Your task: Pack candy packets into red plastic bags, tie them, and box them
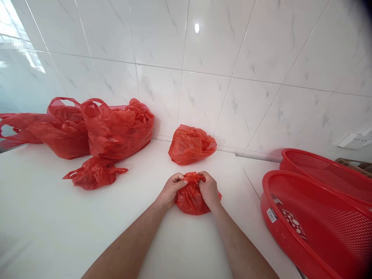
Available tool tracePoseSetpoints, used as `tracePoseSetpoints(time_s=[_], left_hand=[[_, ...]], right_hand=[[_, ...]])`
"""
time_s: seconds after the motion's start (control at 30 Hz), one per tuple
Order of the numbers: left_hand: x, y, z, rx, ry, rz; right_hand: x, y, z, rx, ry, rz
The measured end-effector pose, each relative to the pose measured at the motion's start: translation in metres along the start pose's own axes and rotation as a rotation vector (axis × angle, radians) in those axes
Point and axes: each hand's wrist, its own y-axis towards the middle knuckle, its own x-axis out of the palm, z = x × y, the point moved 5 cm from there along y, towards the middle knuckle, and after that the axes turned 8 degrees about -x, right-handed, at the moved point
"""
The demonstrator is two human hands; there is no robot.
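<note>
At the far left, a red plastic carrier bag (pixel 68 135) with its handle loop standing up slumps near the tiled wall (pixel 157 38), and touching it on the right is a fuller red carrier bag (pixel 116 133), also with a raised loop. Just in front of that one lies a small scrunched red bag (pixel 94 176), its ends poking out to either side. Next comes the left hand (pixel 170 192), fingers curled nearly closed, the thumb pressing the gathered top of a small red plastic bag (pixel 192 199) against the fingers. This bag sits on the white tabletop (pixel 180 248) between the two hands, its rounded bottom bulging toward the wearer. Behind it, near the wall, rests a crumpled red bag (pixel 192 146), apart from both hands. The right hand (pixel 209 190) bends over the held bag's other side, its fingertips pinching the same bunched top; its thumb is mostly hidden. Farther right stand two red perforated plastic baskets (pixel 290 178), the nearer one bearing a white label (pixel 272 215) outside.
</note>
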Motion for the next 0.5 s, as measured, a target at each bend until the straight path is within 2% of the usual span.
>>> tracePoseSetpoints(time_s=[0.17,0.33,0.4,0.5], left_hand=[[-0.003,0.003,-0.002,-0.005,0.042,0.047],[-0.004,0.003,-0.001,0.011,0.026,0.083],[-0.004,0.003,0.000,0.019,0.022,0.088],[-0.004,0.003,0.000,0.026,0.019,0.087]], right_hand=[[0.002,0.005,0.008,0.073,0.330,-0.044],[0.002,0.003,0.004,0.129,0.574,-0.099],[0.000,0.003,0.003,0.146,0.673,-0.060],[-0.008,0.008,0.009,0.154,0.605,0.044]])
